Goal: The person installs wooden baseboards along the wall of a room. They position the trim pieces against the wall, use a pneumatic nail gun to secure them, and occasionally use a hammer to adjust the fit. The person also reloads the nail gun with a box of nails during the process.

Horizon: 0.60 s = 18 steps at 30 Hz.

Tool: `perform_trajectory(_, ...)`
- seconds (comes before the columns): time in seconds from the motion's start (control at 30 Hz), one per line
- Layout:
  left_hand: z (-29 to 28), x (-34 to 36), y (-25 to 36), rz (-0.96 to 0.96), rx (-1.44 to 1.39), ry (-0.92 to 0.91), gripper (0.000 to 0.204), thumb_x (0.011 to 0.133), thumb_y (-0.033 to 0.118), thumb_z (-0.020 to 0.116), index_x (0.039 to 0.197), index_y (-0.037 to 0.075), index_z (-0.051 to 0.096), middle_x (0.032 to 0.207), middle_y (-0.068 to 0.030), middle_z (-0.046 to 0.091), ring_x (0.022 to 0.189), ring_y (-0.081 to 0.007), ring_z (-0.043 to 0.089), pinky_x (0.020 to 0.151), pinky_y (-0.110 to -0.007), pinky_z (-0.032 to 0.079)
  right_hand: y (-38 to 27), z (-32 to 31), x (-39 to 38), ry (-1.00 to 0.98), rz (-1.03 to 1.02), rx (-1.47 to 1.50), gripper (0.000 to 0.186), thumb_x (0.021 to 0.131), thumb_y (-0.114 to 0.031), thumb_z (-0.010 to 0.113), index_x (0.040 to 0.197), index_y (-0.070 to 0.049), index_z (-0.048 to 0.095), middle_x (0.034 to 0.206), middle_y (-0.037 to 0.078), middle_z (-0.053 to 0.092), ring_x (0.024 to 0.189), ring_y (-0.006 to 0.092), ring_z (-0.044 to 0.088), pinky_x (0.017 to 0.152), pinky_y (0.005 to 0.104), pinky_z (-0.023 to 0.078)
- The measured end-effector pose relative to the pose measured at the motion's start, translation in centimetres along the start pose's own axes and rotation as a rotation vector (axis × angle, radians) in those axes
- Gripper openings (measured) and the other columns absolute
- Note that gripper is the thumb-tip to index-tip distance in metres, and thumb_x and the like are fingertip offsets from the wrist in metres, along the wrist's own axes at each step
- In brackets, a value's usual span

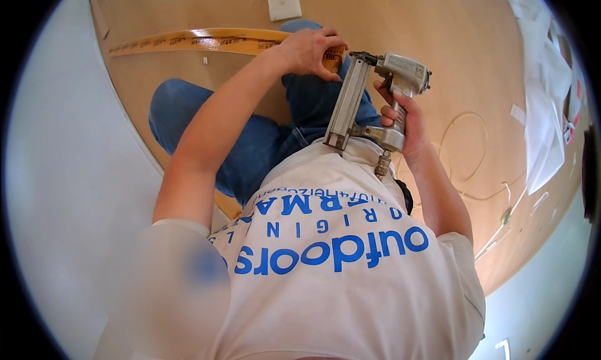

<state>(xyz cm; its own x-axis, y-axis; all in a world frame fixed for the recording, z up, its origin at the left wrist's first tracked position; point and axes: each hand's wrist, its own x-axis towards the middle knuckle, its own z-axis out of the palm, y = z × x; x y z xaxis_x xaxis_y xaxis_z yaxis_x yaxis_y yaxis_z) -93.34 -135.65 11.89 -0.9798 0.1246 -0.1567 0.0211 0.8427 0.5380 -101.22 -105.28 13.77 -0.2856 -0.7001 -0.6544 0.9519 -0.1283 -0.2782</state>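
My left hand (313,50) is closed round the right-hand end of a long orange printed strip (213,41). The strip stretches away to the left over the brown surface, and an orange part of it shows below my fingers. Whether that part is a roll or a folded end, I cannot tell. In my right hand (400,116) is a silver pneumatic nail gun (404,72), gripped by its handle. Its long magazine (350,100) slants down toward my waist, over my thigh. An air fitting (383,164) points down from the handle's base.
Below me spreads a tan-brown surface (400,15), with a white flat piece (283,2) at the far edge. A thin looped hose (466,119) lies to my right. Crumpled white sheeting (544,109) is farther right. A pale wall or floor area (56,172) borders the left.
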Motion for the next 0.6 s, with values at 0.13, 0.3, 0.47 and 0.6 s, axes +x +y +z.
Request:
perform_trajectory(0.13, 0.1, -0.1, -0.5, 0.018, -0.032, 0.018, 0.068, 0.074, 0.047, 0.084, 0.129, 0.014, 0.062, 0.127, -0.0109, 0.059, 0.112, -0.0359, 0.063, 0.099, -0.045, 0.051, -0.1, -0.9, 0.1, -0.008, 0.005, 0.021, 0.036, 0.097, -0.017, 0.063, 0.129, -0.003, 0.056, 0.131, 0.007, 0.066, 0.064, 0.0095, 0.056, 0.056, 0.0272, 0.054)
perform_trajectory(0.3, -0.3, 0.4, -0.1, -0.008, -0.039, -0.020, 0.067, 0.075, 0.046, 0.084, 0.129, 0.014, 0.062, 0.124, -0.0109, 0.060, 0.112, -0.0351, 0.063, 0.099, -0.044, 0.051, 0.0, -0.7, 0.0, -0.036, 0.013, 0.028, 0.036, 0.097, -0.017, 0.063, 0.130, -0.004, 0.057, 0.126, 0.006, 0.068, 0.065, 0.0093, 0.056, 0.057, 0.0279, 0.053)
perform_trajectory(0.47, -0.5, 0.6, 0.4, -0.009, -0.039, -0.026, 0.066, 0.075, 0.045, 0.082, 0.129, 0.014, 0.062, 0.122, -0.0114, 0.060, 0.110, -0.0347, 0.063, 0.098, -0.044, 0.051, -0.2, -0.7, 0.0, -0.068, 0.024, 0.025, 0.035, 0.098, -0.017, 0.063, 0.130, -0.004, 0.058, 0.125, 0.005, 0.069, 0.065, 0.0093, 0.055, 0.058, 0.0281, 0.053)
perform_trajectory(0.6, -0.2, 0.9, 0.5, 0.002, -0.030, -0.009, 0.065, 0.075, 0.044, 0.082, 0.128, 0.013, 0.062, 0.121, -0.0123, 0.060, 0.109, -0.0349, 0.063, 0.097, -0.044, 0.051, -0.4, -0.7, 0.1, -0.083, 0.034, 0.014, 0.034, 0.098, -0.017, 0.063, 0.129, -0.003, 0.058, 0.125, 0.005, 0.069, 0.065, 0.0095, 0.055, 0.058, 0.0281, 0.053)
